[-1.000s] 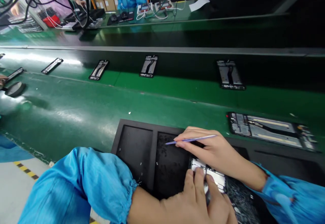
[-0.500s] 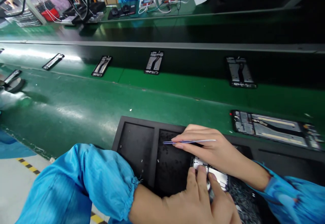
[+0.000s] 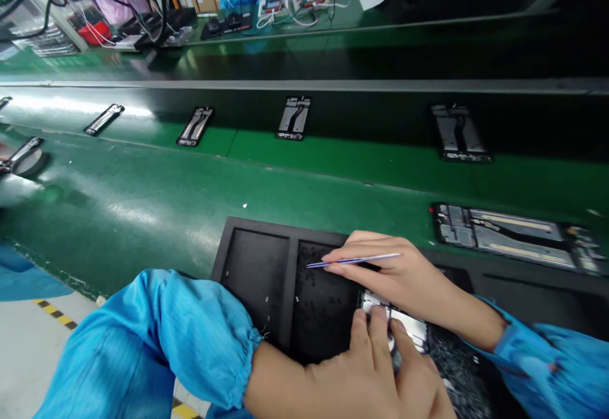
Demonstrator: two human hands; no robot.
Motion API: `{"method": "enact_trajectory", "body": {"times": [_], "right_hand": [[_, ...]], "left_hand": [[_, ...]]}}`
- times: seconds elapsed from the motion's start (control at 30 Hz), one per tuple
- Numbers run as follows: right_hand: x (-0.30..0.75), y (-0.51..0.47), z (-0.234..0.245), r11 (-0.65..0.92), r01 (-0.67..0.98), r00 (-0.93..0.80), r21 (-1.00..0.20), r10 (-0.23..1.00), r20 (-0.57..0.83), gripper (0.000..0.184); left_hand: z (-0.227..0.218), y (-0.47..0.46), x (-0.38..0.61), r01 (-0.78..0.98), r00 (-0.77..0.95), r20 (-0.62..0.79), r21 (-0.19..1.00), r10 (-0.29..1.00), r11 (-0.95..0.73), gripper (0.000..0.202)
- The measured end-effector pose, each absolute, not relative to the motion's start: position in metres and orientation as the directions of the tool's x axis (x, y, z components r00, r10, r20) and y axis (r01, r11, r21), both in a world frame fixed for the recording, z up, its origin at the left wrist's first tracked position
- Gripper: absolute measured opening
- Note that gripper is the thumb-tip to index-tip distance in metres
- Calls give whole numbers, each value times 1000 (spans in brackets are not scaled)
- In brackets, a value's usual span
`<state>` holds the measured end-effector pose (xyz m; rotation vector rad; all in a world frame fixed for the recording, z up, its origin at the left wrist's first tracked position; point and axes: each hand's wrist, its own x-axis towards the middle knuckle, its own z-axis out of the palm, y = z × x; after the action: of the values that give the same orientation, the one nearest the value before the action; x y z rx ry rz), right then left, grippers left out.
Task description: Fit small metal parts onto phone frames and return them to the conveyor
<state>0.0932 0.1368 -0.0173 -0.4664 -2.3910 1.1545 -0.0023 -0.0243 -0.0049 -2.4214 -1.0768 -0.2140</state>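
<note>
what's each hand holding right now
left hand: fingers curled down onto the silver phone frame, gripping it
right hand: closed, pinching a slim metal tool

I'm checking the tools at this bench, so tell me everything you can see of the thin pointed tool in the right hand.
It is a slim, straight pointed tool, silvery with a lilac sheen, and it looks like metal. It is too thin to tell whether it is tweezers or a probe. It lies nearly level along the fingers of the right hand, with its tip pointing left beyond the fingertips and its other end past the knuckles. It sits over a black tray; whether the tip touches the tray cannot be told.
</note>
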Motion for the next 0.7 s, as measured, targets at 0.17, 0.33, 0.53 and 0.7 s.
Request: {"method": "enact_trajectory", "body": {"times": [0.17,0.33,0.53,0.7], "right_hand": [[94,137,-17,590,97,-843,-802,477,249,18],[95,138,-17,590,109,-832,-800,494,251,17],[93,135,-18,623,95,-835,-776,475,278,18],[94,136,-11,565,149,-815,-812,535,223,23]], "left_hand": [[-5,-25,-2,753,658,355,-340,664,-564,44],[-6,-26,0,763,646,350,-325,678,-559,56],[-14,-27,3,769,639,372,-303,673,-563,86],[-11,-30,2,751,660,323,-298,678,-589,97]]}}
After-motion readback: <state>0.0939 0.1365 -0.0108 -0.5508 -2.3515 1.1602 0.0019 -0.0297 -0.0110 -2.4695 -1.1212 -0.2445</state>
